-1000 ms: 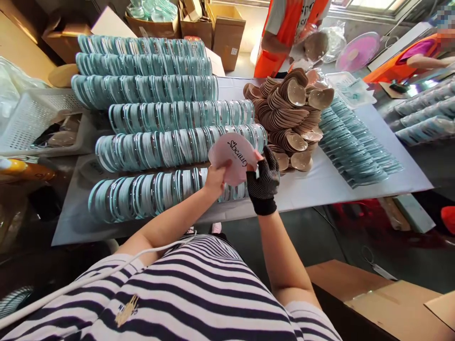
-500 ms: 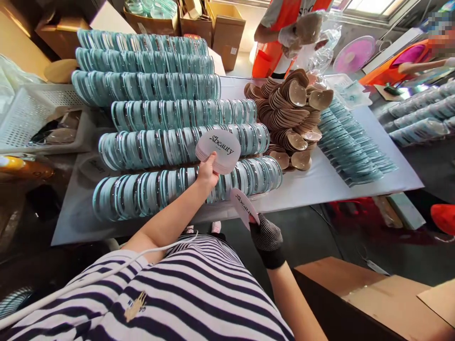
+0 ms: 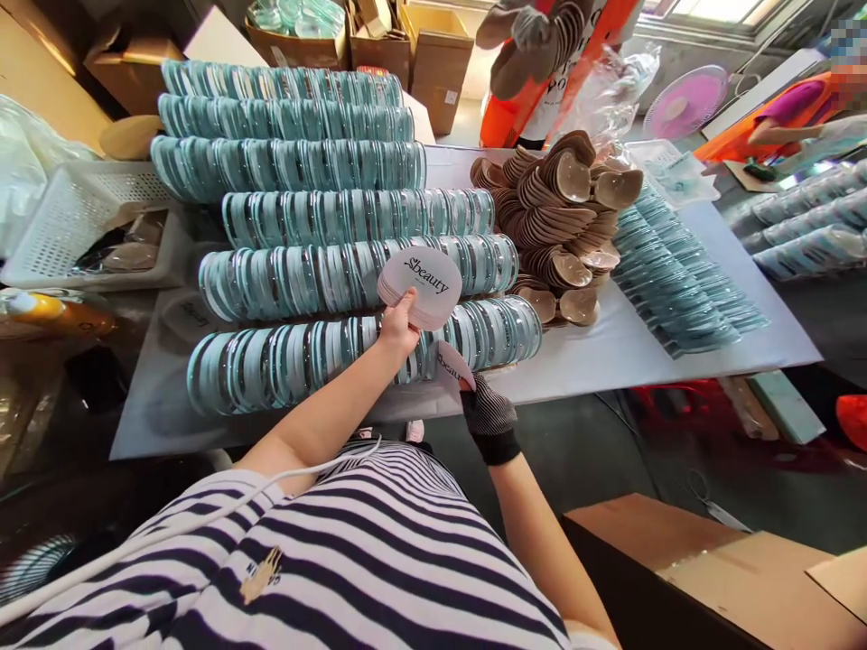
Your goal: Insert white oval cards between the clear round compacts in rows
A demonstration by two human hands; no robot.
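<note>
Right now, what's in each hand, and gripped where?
Left hand: stack of printed cards, by its lower edge, thumb on top. Gloved right hand: printed pink card, by its lower right edge.

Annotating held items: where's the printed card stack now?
In the head view, the card stack is near centre, in the bare left hand over the rows of round teal packs, up and left of the gloved right hand.

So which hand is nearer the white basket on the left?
Left. Your bare left hand is right of the basket; your gloved right hand is farther right and closer to you.
</note>
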